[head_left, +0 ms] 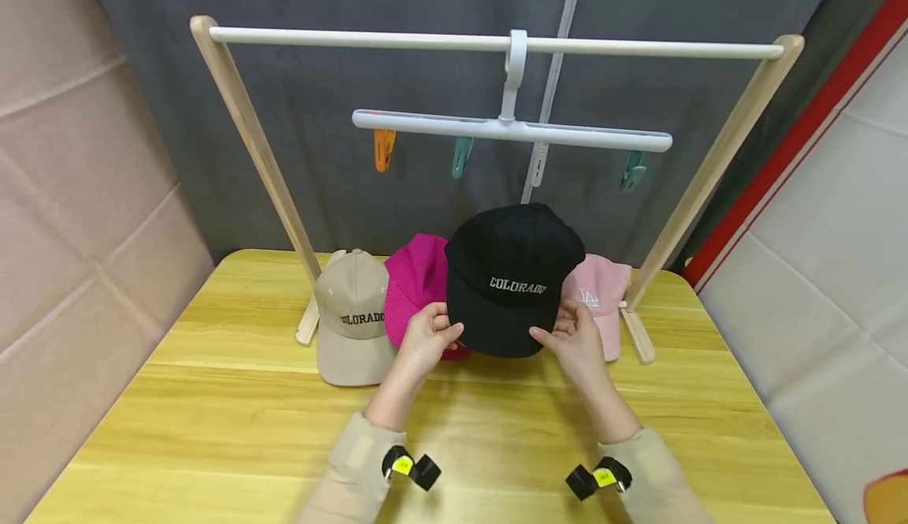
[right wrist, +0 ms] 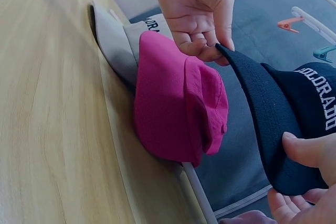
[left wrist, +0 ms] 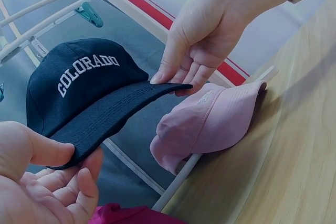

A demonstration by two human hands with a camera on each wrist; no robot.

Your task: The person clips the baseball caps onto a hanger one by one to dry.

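Grey curtain behind, wooden table in front: four caps, three clips, one rack, one hanger.
Toward the table's far left corner is seen a beige cap lettered "COLORADO", partly hidden behind a magenta cap at the far edge. Next, a black cap, embroidered "COLORADO" in white, is held up off the table near the middle of that edge, below the hanger: its brim's left side is pinched by the left hand, thumb above and fingers curled beneath, and its right side likewise by the right hand, each grip closed to the brim's thickness. A pink cap marked "LA" is seen toward the far right corner. On the hanger, one orange clip and two teal clips are hung.
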